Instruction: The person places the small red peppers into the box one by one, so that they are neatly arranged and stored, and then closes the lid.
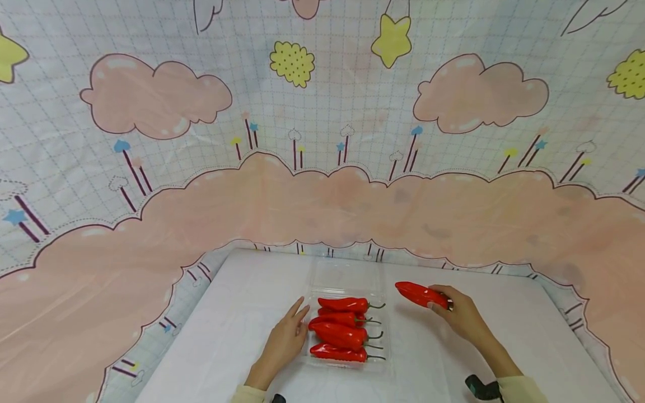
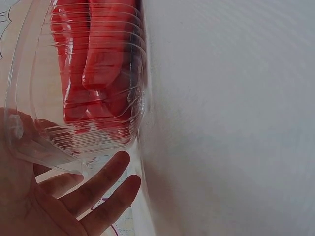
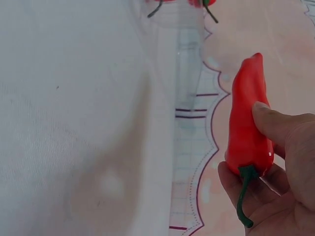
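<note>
A red pepper (image 3: 248,108) with a green stem is gripped in my right hand (image 1: 461,313), held above the table to the right of a clear plastic box. The thumb presses its side and the fingers lie behind it; its tip points left in the head view. Several more red peppers (image 1: 342,336) lie in rows inside the box (image 2: 74,152), stems toward the right. Beside the box's left side is my left hand (image 1: 284,338), its fingers extended. In the left wrist view those fingers (image 2: 106,179) spread at the box's end, and part of the hand shows through the plastic.
The box's transparent lid (image 1: 346,275) lies folded back on the far side. Under everything is a white table (image 1: 242,296). A cloth (image 1: 322,207) printed with clouds and stars hangs behind it. A black device (image 1: 482,387) sits by the right wrist.
</note>
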{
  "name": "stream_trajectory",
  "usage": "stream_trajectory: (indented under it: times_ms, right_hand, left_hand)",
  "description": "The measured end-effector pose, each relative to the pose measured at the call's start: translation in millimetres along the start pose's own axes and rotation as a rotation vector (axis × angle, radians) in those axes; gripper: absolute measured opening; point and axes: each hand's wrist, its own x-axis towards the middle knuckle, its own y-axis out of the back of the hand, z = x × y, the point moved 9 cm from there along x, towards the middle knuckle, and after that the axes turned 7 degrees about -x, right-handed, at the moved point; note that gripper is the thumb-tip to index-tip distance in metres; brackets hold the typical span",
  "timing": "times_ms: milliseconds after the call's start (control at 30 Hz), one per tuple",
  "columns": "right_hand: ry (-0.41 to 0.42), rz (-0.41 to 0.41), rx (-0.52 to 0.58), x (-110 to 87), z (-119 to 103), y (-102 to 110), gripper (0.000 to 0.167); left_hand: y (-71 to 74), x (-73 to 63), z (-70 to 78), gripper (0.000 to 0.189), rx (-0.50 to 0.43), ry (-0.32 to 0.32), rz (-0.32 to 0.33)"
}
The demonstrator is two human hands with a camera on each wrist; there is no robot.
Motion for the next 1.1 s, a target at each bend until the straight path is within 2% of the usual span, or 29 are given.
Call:
stream_trajectory:
  times_ms: [233, 533, 767, 1100]
  right_hand:
    - [0.011, 0.007, 0.010, -7.1, -11, 2, 0.049]
    - [0.073, 0.043, 0.020, -16.2, -33, 5, 0.047]
    - [0.048, 0.027, 0.031, -20.7, -38, -1, 0.046]
    - [0.015, 0.011, 0.110, -27.6, -49, -12, 0.044]
  left_hand:
    - [0.0, 0.4, 0.7, 0.044, 0.009, -0.007, 0.011]
    - [0.1, -0.3, 3.0, 0.043, 0.008, -0.017, 0.014]
    - [0.3, -0.6, 2.8, 0.044, 0.009, -0.020, 0.024]
    - [-0.2, -0.7, 1.6, 0.044, 0.008, -0.015, 0.027]
